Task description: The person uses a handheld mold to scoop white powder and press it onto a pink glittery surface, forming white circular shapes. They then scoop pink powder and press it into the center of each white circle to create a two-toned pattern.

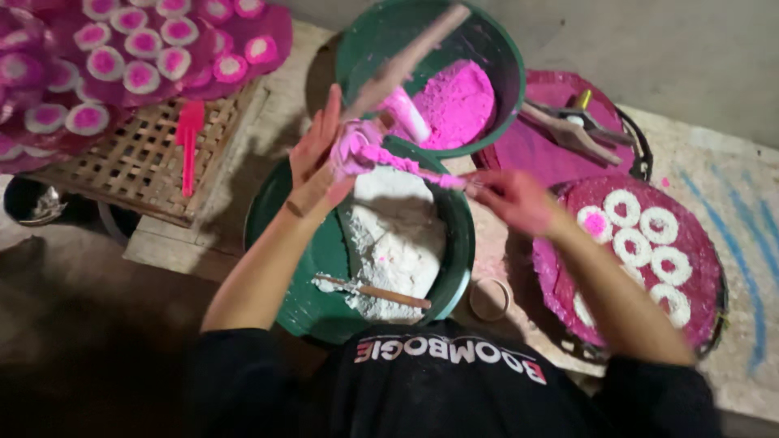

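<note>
Pink dough [365, 150] between left hand [320, 158] and right hand [511, 199].

Dim indoor scene, lit from above right. Deep shadow across lower left floor. Motion blur on both hands [324, 154] and wooden stick [406, 57]. Soft focus throughout.

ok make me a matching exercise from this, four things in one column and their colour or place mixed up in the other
Things
1. powder in the near green basin
2. powder in the far green basin
3. flat scoop
4. left hand

Descriptions
A. lies on the woven bamboo rack
B. white
C. bright pink
D. holds a lump of pink paste above the near basin

Pairs: 1-B, 2-C, 3-A, 4-D
</note>
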